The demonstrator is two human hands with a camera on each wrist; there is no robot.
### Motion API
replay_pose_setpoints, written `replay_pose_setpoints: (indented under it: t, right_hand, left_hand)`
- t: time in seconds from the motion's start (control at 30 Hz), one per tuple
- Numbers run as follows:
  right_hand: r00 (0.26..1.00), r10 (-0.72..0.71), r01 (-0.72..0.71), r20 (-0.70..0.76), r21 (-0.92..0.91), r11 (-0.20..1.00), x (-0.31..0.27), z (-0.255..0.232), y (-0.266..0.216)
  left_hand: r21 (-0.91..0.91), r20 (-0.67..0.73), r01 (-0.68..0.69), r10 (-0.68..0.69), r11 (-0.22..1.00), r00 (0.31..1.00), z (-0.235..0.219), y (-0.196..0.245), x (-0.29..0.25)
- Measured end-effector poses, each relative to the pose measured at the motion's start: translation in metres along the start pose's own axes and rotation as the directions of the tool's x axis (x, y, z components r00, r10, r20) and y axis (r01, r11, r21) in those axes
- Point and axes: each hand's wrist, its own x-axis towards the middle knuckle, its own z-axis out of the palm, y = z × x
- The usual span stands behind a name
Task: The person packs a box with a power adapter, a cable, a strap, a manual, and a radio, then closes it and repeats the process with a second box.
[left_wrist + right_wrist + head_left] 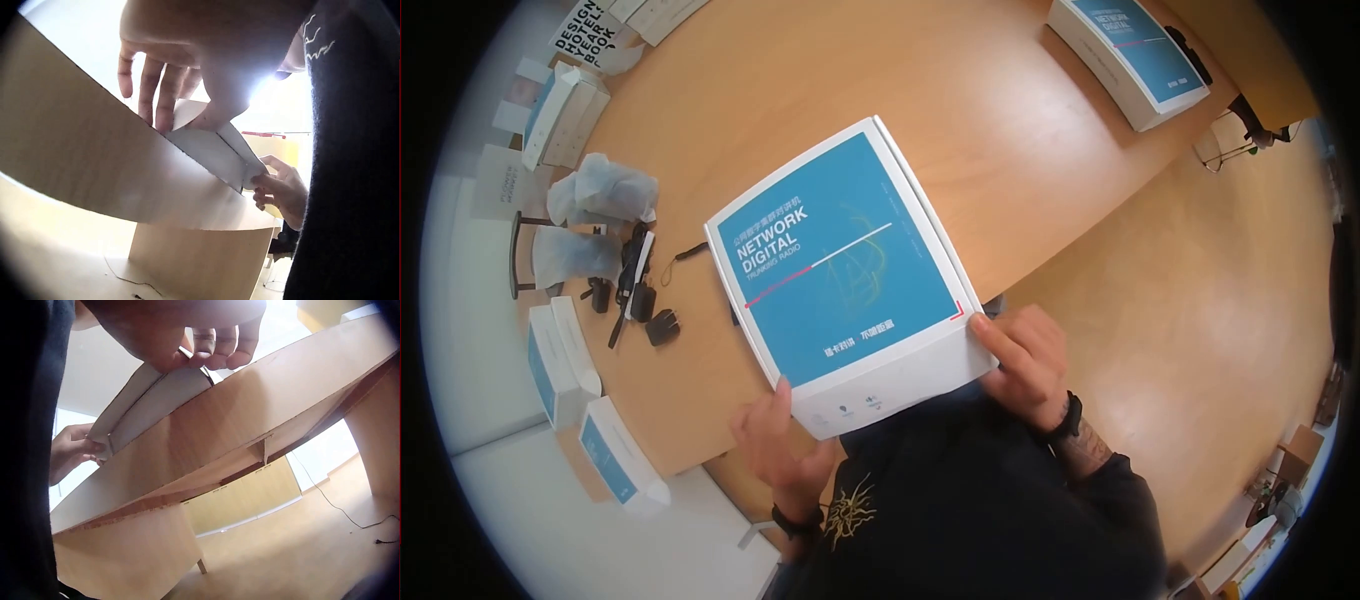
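A white box [830, 270] with a blue printed lid reading "NETWORK DIGITAL" lies at the table's near edge, right in front of the person's dark top. Its lid is down. At the near left corner, the left hand [785, 445] grips the box with the thumb along its side. The right hand [1030, 365] holds the near right corner, thumb on the lid's edge and fingers curled below. From the left wrist, the box's white side [212, 153] shows between both hands, low over the tabletop edge. In the right wrist view the curled right fingers [215, 350] hang beside the box.
A similar blue-and-white box [1140, 60] stands at the far right. Along the left side lie bagged items [600, 190], black adapters and cables [635, 285], and more white boxes [615, 455]. The wooden table's edge [1090, 210] runs diagonally on the right.
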Motion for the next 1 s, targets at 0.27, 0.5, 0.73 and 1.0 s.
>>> replay_pose_setpoints:
  t: [0.27, 0.5, 0.73, 1.0]
  right_hand:
    - [0.999, 0.048, -0.048, -0.005, 0.002, 0.999, -0.005, -0.001, 0.001]
    - [0.997, 0.043, -0.047, -0.063, -0.074, 0.996, -0.014, 0.001, 0.006]
    - [0.999, 0.012, -0.017, -0.039, -0.132, 0.991, -0.011, -0.009, 0.011]
    - [0.995, -0.042, 0.026, -0.088, -0.179, 0.984, -0.025, -0.013, 0.036]
  left_hand:
    - [-0.056, -0.060, 0.014, -0.017, 0.998, 0.998, 0.003, 0.008, -0.008]
    - [-0.060, -0.029, 0.106, -0.108, 0.993, 0.994, -0.011, 0.031, 0.007]
    - [-0.145, -0.114, 0.164, -0.181, 0.976, 0.977, 0.001, 0.036, -0.005]
    - [-0.101, -0.321, 0.098, -0.125, 0.990, 0.939, 0.034, 0.026, -0.023]
